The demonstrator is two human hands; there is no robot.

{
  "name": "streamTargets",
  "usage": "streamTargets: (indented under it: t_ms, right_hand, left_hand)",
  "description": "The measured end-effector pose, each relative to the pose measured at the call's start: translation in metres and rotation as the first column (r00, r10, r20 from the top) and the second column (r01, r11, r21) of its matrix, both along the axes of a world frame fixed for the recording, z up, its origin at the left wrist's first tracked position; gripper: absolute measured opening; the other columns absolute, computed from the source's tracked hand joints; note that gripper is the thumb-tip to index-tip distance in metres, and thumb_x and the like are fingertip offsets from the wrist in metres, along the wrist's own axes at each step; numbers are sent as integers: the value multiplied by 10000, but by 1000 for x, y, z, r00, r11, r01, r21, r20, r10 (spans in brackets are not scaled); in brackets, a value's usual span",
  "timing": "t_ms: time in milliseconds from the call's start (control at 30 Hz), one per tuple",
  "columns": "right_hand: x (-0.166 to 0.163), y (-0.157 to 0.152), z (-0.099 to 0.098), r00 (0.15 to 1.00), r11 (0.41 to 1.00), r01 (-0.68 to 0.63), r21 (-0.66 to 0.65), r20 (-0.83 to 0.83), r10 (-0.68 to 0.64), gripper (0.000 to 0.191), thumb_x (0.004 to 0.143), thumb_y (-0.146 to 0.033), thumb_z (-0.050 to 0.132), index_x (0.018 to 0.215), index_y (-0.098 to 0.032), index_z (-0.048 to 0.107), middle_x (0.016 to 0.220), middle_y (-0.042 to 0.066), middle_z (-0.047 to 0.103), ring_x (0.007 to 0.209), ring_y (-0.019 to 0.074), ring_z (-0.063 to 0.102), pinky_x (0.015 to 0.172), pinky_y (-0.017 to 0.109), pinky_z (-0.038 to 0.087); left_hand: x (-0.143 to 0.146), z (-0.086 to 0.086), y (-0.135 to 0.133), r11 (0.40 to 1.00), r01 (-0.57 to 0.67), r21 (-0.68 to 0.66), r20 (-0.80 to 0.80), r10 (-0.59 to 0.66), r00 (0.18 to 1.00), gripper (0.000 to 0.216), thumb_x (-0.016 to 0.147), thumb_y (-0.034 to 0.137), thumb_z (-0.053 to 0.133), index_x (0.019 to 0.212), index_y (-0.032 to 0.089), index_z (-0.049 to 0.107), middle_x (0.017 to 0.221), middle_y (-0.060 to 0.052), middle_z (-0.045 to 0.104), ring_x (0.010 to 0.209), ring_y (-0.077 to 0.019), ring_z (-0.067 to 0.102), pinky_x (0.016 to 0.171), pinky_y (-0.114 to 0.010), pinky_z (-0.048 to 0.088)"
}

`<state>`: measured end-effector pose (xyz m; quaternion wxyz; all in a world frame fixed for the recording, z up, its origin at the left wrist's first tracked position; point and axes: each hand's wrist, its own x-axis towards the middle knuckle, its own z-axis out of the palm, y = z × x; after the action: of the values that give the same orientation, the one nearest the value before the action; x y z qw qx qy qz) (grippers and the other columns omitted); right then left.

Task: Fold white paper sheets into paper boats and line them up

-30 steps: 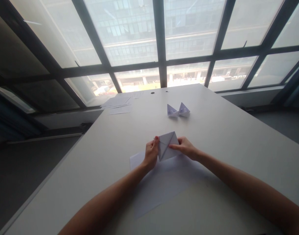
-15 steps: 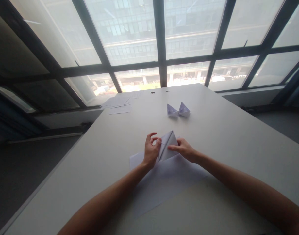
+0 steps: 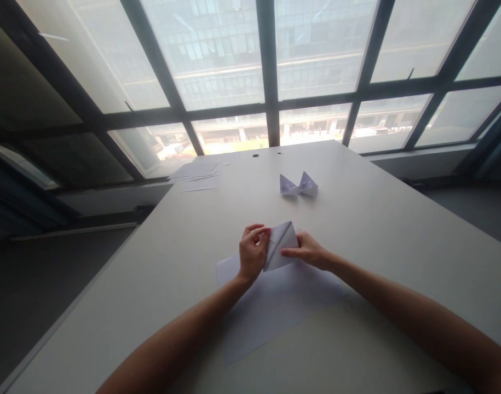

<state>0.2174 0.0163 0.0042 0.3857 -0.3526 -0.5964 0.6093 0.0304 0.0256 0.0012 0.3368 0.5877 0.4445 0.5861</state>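
Observation:
Between my two hands is a folded white paper (image 3: 282, 246), square-like, with a diagonal slit running across its face. My left hand (image 3: 253, 250) pinches its left corner, thumb against the near face and fingers curled. On the right side, my right hand (image 3: 309, 250) grips the paper with the thumb across the front; its other fingers are mostly hidden behind. Beneath the hands lie white paper sheets (image 3: 266, 317) on the table. Farther off stand two folded paper shapes with pointed peaks, a left one (image 3: 288, 186) and a right one (image 3: 309, 185), side by side.
Several loose paper sheets (image 3: 199, 178) lie at the far left of the white table (image 3: 377, 246). Two small dark spots, one a round hole (image 3: 255, 156), show near the far edge. Large framed windows (image 3: 270, 65) rise beyond the table.
The folded paper has tilted slightly, and its top corner sits a little lower. My left fingers have curled in closer to the paper's edge. My right hand has hardly moved.

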Motion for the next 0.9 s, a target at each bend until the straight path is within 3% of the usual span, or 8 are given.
streamTargets:
  t_ms: [133,267,367,500,733,800,900]
  right_hand:
    - [-2,1,-3,998,999,31,26,-50,-30,360,696,-423,807,830,-95,746,704,37,670,638,173,591,619,289,467]
    - [-4,2,-5,993,998,64,27,-97,-61,364,711,-417,799,894,-106,755,752,51,701,666,182,617,636,297,482]
    - [-3,3,-4,982,989,143,41,-133,-137,374,730,-419,785,937,-109,754,804,70,723,706,192,638,655,303,497]
    - [-4,3,-3,968,971,223,87,-133,-211,347,720,-427,792,865,-114,752,808,72,730,704,195,648,653,304,512]
    - [-4,5,-6,949,911,309,273,-31,-313,311,759,-425,751,777,-116,720,683,18,660,613,152,561,564,259,433]
    - [-4,5,-7,941,908,335,252,-37,-337,327,766,-439,740,750,-114,704,656,12,632,588,142,529,540,254,403]
    - [-2,6,-6,915,895,403,191,-47,-401,375,770,-476,725,669,-123,651,578,-7,553,529,117,455,484,242,326]
  left_hand:
    - [0,-1,1,999,35,21,-25,-34,999,226,864,396,658,912,189,737,1105,-101,590,941,-203,611,764,-291,511]
    - [-1,3,-3,997,76,-13,-149,-77,986,340,929,446,549,897,188,768,1160,-120,589,1017,-233,609,855,-335,500]
    - [0,9,-8,979,201,-26,-216,-202,955,382,963,452,482,1019,205,767,1208,-116,626,1157,-259,570,993,-367,438]
    - [4,15,-15,913,399,-88,-206,-408,889,441,881,463,625,1224,192,678,1243,-110,660,1167,-289,589,972,-382,474]
    - [2,13,-12,916,386,-108,-176,-400,900,464,876,420,645,1256,153,650,1213,-87,690,1155,-300,616,1023,-428,458]
    - [1,9,-10,909,398,-126,-163,-414,895,492,880,415,640,1295,150,619,1272,-99,656,1212,-302,582,1055,-431,437]
    - [-1,0,-7,862,477,-172,-145,-501,853,733,798,397,739,1435,161,465,1453,-124,495,1316,-316,488,1077,-433,428]
